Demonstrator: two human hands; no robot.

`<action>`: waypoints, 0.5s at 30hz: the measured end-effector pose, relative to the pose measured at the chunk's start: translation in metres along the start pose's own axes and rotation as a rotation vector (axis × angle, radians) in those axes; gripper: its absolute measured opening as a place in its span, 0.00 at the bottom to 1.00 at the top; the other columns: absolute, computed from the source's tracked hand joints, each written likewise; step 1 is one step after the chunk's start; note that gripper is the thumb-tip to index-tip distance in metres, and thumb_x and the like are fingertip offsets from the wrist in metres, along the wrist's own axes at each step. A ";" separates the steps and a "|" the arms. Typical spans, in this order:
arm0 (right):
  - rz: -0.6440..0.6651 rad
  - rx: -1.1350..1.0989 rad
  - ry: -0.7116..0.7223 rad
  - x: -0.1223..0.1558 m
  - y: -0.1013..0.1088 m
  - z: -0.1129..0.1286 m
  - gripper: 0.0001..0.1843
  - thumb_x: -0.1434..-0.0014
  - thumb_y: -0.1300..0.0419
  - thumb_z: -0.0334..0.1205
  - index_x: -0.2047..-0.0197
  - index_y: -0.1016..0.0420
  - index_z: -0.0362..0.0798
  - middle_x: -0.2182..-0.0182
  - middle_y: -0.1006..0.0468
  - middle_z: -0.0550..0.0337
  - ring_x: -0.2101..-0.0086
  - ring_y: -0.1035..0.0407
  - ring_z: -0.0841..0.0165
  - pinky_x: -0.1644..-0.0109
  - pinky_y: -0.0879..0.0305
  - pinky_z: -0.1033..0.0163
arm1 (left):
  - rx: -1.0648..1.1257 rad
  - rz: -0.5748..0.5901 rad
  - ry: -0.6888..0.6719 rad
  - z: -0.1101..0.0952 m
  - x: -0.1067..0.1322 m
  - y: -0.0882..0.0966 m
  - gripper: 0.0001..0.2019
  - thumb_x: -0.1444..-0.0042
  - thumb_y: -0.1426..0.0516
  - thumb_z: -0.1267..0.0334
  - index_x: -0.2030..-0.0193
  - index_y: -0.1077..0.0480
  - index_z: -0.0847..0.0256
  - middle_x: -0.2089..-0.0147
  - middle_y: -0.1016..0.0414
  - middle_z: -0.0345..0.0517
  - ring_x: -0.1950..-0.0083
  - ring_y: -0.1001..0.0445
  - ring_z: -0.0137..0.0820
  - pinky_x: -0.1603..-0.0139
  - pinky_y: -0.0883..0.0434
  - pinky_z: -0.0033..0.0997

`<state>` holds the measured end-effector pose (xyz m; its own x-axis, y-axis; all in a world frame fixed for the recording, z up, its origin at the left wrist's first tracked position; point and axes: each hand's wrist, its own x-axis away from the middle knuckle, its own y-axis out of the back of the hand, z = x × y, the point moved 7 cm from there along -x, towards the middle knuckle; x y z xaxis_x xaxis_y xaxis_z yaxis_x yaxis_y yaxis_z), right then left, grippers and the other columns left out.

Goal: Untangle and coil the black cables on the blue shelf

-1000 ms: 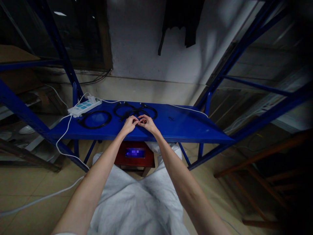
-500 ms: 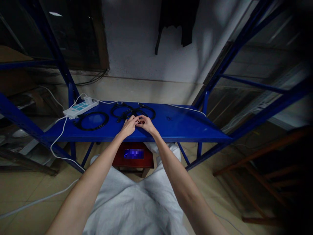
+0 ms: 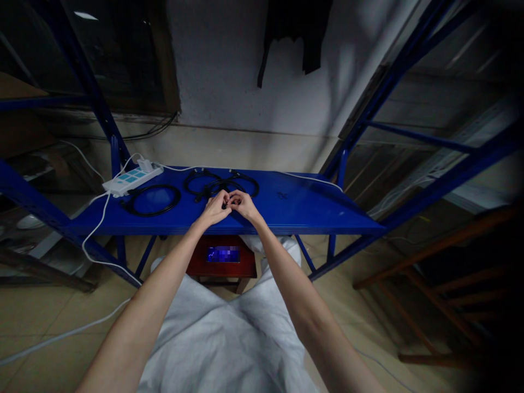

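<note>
Closely paired, the left hand (image 3: pixel 216 209) and right hand (image 3: pixel 243 204) curl their fingers inward, tips nearly meeting over a small dark bit; whether either hand pinches it, I cannot tell. Just beyond the fingers, overlapping black coils (image 3: pixel 213 187) lie on the smooth, glossy blue shelf (image 3: pixel 319 210). Left of the left hand rests an oval black cable loop (image 3: pixel 179 200), touching or nearly touching a boxy white power strip (image 3: pixel 133 179). Thin, crooked black strips (image 3: pixel 282 195) lie right of the right hand.

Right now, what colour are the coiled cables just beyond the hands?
The coiled cables are black; the head view shows them best.
</note>
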<state>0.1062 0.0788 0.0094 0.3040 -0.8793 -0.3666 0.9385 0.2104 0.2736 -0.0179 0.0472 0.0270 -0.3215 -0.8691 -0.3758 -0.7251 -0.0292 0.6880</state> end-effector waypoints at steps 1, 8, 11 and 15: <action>0.001 -0.002 0.001 0.000 0.000 0.000 0.18 0.57 0.35 0.36 0.59 0.27 0.45 0.71 0.22 0.62 0.74 0.38 0.72 0.67 0.46 0.65 | -0.003 0.008 -0.004 -0.002 0.000 0.000 0.12 0.49 0.43 0.66 0.57 0.38 0.55 0.59 0.28 0.39 0.56 0.27 0.36 0.52 0.33 0.38; 0.002 -0.042 -0.001 0.001 -0.002 0.001 0.18 0.58 0.32 0.38 0.62 0.27 0.45 0.72 0.24 0.63 0.74 0.39 0.73 0.68 0.47 0.65 | -0.037 0.005 -0.035 -0.007 0.002 0.000 0.14 0.53 0.42 0.68 0.59 0.39 0.55 0.58 0.28 0.42 0.54 0.27 0.39 0.50 0.33 0.40; -0.004 -0.014 0.001 0.001 -0.002 0.003 0.17 0.58 0.32 0.38 0.63 0.26 0.45 0.73 0.26 0.64 0.73 0.39 0.72 0.67 0.46 0.65 | -0.045 0.001 -0.038 -0.004 0.000 -0.002 0.15 0.54 0.42 0.69 0.60 0.40 0.55 0.59 0.28 0.42 0.55 0.27 0.39 0.51 0.33 0.40; 0.017 -0.013 0.003 0.001 -0.003 0.003 0.16 0.57 0.32 0.38 0.63 0.26 0.45 0.74 0.27 0.65 0.73 0.40 0.72 0.67 0.46 0.64 | -0.020 -0.009 -0.026 0.001 -0.002 -0.003 0.16 0.54 0.42 0.70 0.58 0.40 0.55 0.59 0.28 0.41 0.57 0.27 0.38 0.52 0.33 0.39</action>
<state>0.1028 0.0760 0.0114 0.3204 -0.8742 -0.3649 0.9354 0.2310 0.2678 -0.0160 0.0494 0.0253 -0.3311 -0.8556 -0.3979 -0.7161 -0.0468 0.6964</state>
